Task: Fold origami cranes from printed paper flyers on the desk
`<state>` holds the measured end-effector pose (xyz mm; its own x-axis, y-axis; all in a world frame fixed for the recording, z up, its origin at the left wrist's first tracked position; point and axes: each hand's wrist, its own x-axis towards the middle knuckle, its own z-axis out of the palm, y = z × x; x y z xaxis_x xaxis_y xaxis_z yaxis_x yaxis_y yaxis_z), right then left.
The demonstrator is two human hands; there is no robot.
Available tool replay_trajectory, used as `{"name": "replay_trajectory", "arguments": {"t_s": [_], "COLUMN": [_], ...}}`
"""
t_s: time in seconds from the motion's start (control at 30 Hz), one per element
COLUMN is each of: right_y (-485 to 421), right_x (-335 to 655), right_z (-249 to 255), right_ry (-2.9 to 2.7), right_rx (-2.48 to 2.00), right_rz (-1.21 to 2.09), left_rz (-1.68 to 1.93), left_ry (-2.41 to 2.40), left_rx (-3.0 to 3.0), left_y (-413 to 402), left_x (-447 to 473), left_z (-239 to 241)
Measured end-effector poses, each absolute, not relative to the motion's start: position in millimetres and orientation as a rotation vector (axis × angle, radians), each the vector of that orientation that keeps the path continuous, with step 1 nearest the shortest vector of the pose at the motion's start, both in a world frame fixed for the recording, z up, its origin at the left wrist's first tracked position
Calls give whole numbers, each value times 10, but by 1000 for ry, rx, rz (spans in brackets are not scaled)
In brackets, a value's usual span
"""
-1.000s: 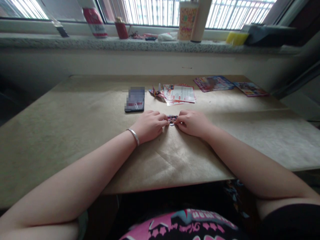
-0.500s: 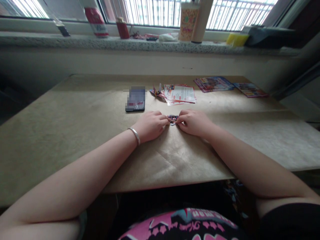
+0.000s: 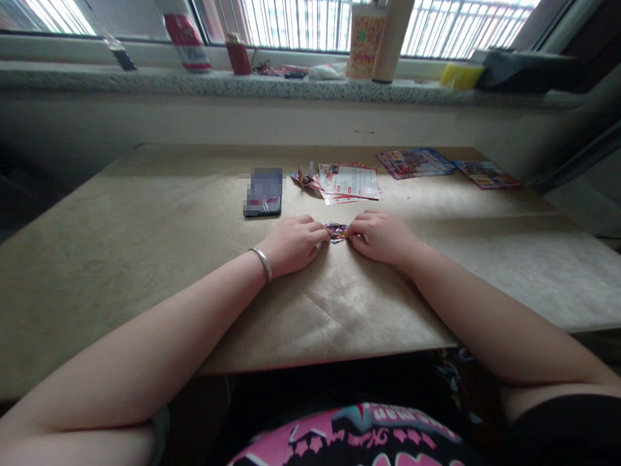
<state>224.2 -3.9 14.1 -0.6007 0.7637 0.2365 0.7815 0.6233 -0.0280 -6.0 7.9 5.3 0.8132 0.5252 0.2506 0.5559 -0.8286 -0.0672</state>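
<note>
A small piece of folded, colourfully printed paper lies on the table between my two hands. My left hand, with a silver bangle on its wrist, has its fingers closed on the paper's left end. At the right end, my right hand pinches the paper between thumb and fingers. The paper's ends are hidden under my fingertips. Just beyond my left hand lies a dark phone, its screen blurred. A crumpled or folded printed paper piece sits beyond the gap between my hands.
Printed sheets lie in a loose pile behind my hands. Colourful booklets or cards and another stack are at the far right. On the windowsill stand a red-and-white can, a patterned cup and a yellow object.
My right hand has shifted slightly to the right along the folded paper, so more of its printed surface shows. My left hand stays in place.
</note>
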Motion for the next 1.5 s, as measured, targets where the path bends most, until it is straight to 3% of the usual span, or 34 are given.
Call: {"name": "replay_trajectory", "arguments": {"t_s": [0.9, 1.5], "right_y": [-53, 56], "right_x": [2181, 2182], "right_z": [94, -32], "right_ry": [-2604, -2466], "right_rx": [-1270, -1258], "right_rz": [-224, 98], "left_rz": [-410, -509], "left_ry": [-896, -1215], "left_rx": [-2872, -2755], "left_y": [66, 175], "left_x": [-74, -76], "left_z": [42, -89]}}
